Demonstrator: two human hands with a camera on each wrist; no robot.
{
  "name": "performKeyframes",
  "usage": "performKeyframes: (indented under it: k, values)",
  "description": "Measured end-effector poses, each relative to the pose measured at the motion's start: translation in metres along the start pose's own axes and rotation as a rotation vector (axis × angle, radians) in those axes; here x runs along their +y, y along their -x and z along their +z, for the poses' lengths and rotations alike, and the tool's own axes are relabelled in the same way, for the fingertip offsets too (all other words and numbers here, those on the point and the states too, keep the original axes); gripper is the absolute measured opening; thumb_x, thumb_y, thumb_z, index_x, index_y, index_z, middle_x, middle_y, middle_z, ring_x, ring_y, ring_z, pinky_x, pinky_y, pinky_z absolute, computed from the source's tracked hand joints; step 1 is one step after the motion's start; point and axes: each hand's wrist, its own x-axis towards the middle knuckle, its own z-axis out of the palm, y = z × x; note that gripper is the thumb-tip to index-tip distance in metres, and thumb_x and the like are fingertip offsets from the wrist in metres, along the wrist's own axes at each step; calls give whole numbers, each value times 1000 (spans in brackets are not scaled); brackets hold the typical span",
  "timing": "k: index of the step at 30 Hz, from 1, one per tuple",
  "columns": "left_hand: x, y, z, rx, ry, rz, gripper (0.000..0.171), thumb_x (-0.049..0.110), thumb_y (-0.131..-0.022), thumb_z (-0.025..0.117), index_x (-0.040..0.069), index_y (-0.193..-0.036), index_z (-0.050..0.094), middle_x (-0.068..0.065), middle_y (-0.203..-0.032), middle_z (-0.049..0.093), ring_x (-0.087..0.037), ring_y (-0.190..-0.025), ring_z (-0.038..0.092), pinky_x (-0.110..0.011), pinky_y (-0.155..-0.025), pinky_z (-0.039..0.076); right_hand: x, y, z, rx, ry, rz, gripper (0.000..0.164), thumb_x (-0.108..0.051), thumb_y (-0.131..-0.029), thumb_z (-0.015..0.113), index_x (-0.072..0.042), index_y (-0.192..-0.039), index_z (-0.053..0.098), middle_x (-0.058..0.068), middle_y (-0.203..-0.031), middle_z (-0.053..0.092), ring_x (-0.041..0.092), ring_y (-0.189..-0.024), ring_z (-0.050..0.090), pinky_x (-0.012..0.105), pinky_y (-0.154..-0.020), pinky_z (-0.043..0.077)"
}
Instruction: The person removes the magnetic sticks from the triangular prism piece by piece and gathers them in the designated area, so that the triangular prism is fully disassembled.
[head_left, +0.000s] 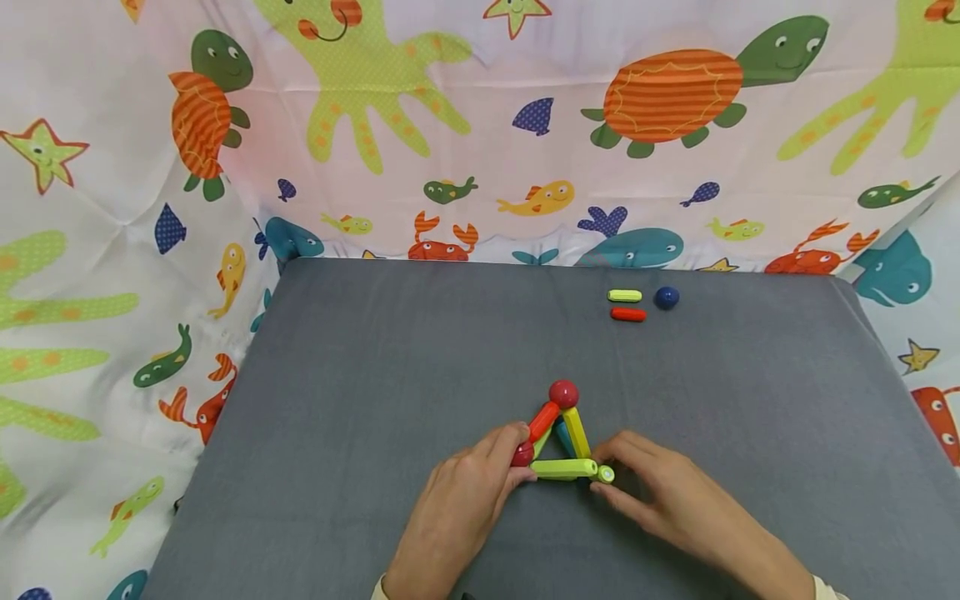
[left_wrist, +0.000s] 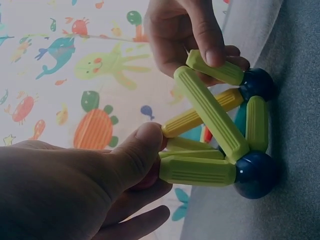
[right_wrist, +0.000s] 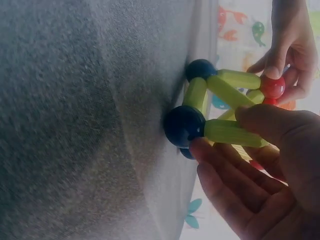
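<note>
Magnetic sticks and balls form a frame on the grey cloth. My left hand (head_left: pixel 468 492) pinches its red ball (head_left: pixel 522 454) between thumb and fingers at the left corner. On the other side, my right hand (head_left: pixel 667 492) pinches a light green stick (right_wrist: pixel 232 132) standing up from a dark blue ball (right_wrist: pixel 184 126). A slanting light green stick (left_wrist: pixel 212 112) rises from another blue ball (left_wrist: pixel 256 175), its free end near my right hand. At the far corner, a second red ball (head_left: pixel 564 393) joins a red stick (head_left: pixel 543 422) and a yellow stick (head_left: pixel 576 433).
Farther back on the grey cloth (head_left: pixel 390 358) lie a loose yellow-green stick (head_left: pixel 624 296), a red stick (head_left: pixel 628 314) and a dark blue ball (head_left: pixel 666 297). A curtain (head_left: pixel 525 183) printed with sea animals hangs behind and along the sides.
</note>
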Motion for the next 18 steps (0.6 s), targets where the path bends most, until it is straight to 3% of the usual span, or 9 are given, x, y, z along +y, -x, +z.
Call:
performKeyframes:
  k: [6,11,18]
  values:
    - [0,-1,0,-2,5,-2,45,38,-93,77,17,-128,59,8,-100,64,-3,-68,53,-19,-61,54,3,4,1,23,-76,19,41,-8,-90,86,-33,-115,64,-22,-107,64,-3,-89,64,27,-76,61]
    - [1,0,-1,-2,3,-2,46,38,-92,78,17,-129,59,7,-103,65,-3,-69,55,-21,-62,55,7,7,-1,-10,-97,95,37,-8,-93,83,-31,-116,64,-21,-107,66,-2,-90,66,30,-78,63]
    - [1,0,0,15,7,2,46,37,-93,78,16,-130,60,6,-105,67,-4,-69,57,-22,-61,56,17,11,-2,-1,-28,119,35,-9,-92,83,-30,-115,65,-22,-104,66,-4,-89,63,30,-78,62]
